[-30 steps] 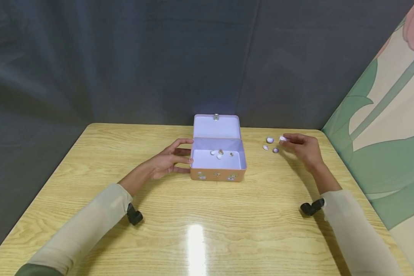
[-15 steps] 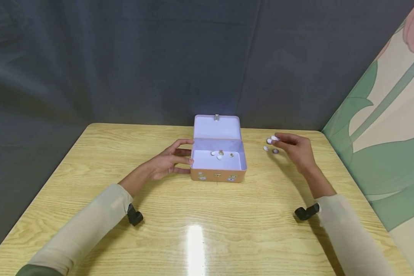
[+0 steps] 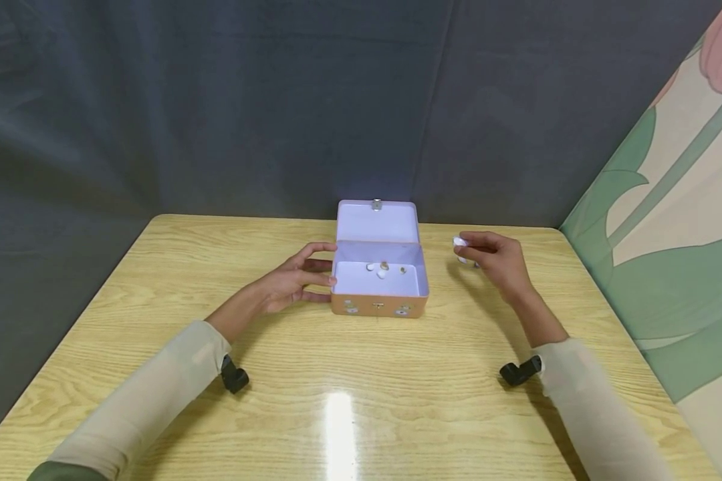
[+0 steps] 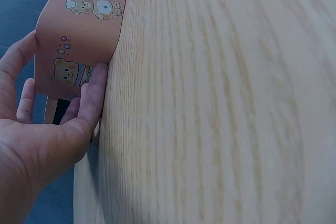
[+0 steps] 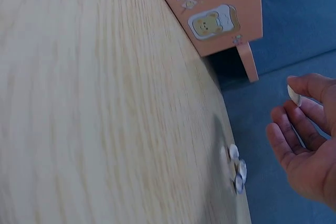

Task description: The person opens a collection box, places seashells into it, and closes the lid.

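A tin box (image 3: 379, 306) stands with its lid (image 3: 378, 224) up. It is orange outside with bear pictures and pale lilac inside. Several small shells (image 3: 382, 274) lie on its floor. My left hand (image 3: 285, 284) rests against the box's left side, fingers spread and fairly straight, the tips touching the wall and rim. To the right of the box, my right hand (image 3: 505, 260) is raised above the table, pinching a white shell (image 5: 294, 95) between thumb and fingertip. Three loose shells (image 5: 233, 152) lie on the table, partly hidden behind this hand in the head view.
The wooden table (image 3: 265, 394) ends at a dark curtain (image 3: 277, 113) just behind the box. A flowered panel (image 3: 692, 267) rises along the right edge. Black wrist cameras (image 3: 520, 371) hang below both sleeves.
My right hand has moved left toward the box with the white shell, passing over the loose shells. The left hand and box have stayed put.
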The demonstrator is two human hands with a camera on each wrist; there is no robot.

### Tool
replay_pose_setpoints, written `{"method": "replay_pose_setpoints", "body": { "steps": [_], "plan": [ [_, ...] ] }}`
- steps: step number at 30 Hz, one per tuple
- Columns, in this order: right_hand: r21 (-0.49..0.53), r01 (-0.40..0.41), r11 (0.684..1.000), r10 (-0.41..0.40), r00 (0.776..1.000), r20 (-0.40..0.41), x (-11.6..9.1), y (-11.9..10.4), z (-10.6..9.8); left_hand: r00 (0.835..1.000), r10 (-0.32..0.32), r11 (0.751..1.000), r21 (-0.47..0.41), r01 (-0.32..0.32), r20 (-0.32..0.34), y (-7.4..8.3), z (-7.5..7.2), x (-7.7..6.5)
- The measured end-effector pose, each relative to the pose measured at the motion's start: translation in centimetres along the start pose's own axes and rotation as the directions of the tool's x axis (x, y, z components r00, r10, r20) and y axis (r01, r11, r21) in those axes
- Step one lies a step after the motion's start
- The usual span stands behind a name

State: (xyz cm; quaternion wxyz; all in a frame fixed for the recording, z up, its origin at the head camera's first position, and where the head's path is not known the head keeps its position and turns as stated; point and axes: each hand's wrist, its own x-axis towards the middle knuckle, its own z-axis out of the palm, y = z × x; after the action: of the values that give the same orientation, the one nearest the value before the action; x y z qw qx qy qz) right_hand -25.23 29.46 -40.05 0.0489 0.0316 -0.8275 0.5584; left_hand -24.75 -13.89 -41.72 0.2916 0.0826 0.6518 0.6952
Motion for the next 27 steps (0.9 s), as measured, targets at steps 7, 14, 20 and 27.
{"method": "replay_pose_setpoints", "body": {
  "steps": [7,14,20,27],
  "plan": [
    [0.045,0.031,0.999,-0.032,0.999,0.013,0.2,-0.5,1.2,1.0,0.001,1.0,0.0,-0.001,0.0,0.1,0.0,0.0],
    [0.069,0.037,0.997,-0.039,0.999,0.026,0.3,-1.3,2.2,1.0,-0.006,1.0,-0.004,0.006,-0.008,0.2,0.0,0.0],
    [0.076,0.051,0.996,-0.054,0.998,0.035,0.5,-1.9,3.1,1.0,-0.007,1.0,-0.004,0.007,-0.009,0.0,0.0,0.0],
    [0.073,0.069,0.995,-0.072,0.996,0.043,0.7,-2.8,4.0,1.0,-0.008,1.0,0.0,0.008,-0.008,0.0,0.0,0.0]
  ]
}}
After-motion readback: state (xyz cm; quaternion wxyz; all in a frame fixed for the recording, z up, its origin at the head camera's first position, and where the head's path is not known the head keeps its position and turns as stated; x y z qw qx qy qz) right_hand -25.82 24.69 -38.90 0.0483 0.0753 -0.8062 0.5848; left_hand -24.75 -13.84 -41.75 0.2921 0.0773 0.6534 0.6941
